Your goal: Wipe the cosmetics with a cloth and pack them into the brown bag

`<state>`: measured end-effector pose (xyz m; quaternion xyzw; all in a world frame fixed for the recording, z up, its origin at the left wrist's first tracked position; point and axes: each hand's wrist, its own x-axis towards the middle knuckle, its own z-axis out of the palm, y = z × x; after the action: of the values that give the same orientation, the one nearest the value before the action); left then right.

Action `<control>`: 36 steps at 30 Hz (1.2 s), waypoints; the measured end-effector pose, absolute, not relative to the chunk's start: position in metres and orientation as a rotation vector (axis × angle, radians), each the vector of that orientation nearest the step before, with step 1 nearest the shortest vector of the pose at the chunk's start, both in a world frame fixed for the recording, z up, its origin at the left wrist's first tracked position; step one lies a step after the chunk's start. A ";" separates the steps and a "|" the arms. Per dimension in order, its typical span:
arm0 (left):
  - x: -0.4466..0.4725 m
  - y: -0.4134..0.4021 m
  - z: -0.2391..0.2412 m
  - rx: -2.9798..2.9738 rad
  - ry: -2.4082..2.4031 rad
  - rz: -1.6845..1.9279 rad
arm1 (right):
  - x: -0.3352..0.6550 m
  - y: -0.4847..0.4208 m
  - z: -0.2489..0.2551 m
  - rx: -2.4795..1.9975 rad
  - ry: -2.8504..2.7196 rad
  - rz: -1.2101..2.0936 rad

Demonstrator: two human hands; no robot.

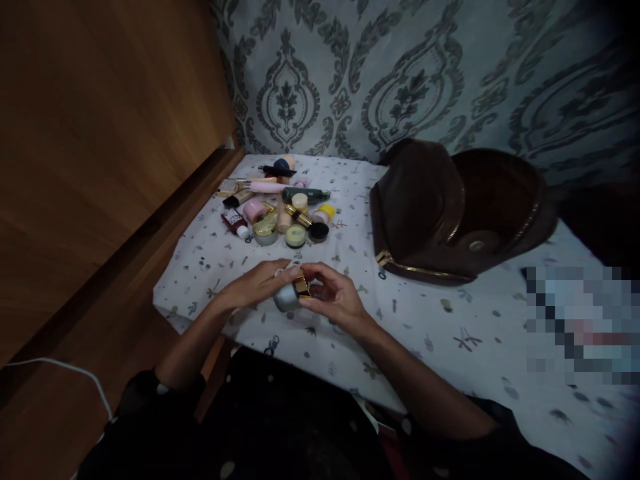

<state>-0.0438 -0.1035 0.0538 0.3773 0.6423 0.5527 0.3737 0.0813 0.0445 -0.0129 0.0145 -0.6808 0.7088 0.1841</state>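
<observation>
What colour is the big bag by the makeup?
The bag is dark brown with a gold zip; head view.

Both hands on one small silver jar (286,298) with a gold cap (301,286) — left hand (255,285) cupping it, right hand (334,298) pinching the cap — makeup pile (280,207) and brown bag (450,210) behind.

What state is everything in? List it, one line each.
jar, held tilted between both hands
gold lid, on the jar, tightness unclear
left hand, closed around the jar
right hand, fingers pinching the gold lid
bag, unzipped, gaping open
green bottle, lying on its side
makeup pile, loose on the sheet
</observation>
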 end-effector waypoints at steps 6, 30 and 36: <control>-0.044 -0.102 0.027 0.564 1.212 1.520 | 0.083 0.045 -0.005 -0.029 -1.829 2.053; -0.018 -0.101 0.041 0.941 1.972 1.695 | 0.085 0.043 0.009 -0.045 -2.096 0.963; -0.007 -0.077 0.034 1.100 2.188 1.653 | 0.095 0.049 0.038 -0.104 -2.132 0.861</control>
<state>-0.0070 -0.0773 0.0343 0.3706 0.7373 0.5571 0.0933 0.0949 0.0490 0.0376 -0.0411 -0.8457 0.3417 0.4078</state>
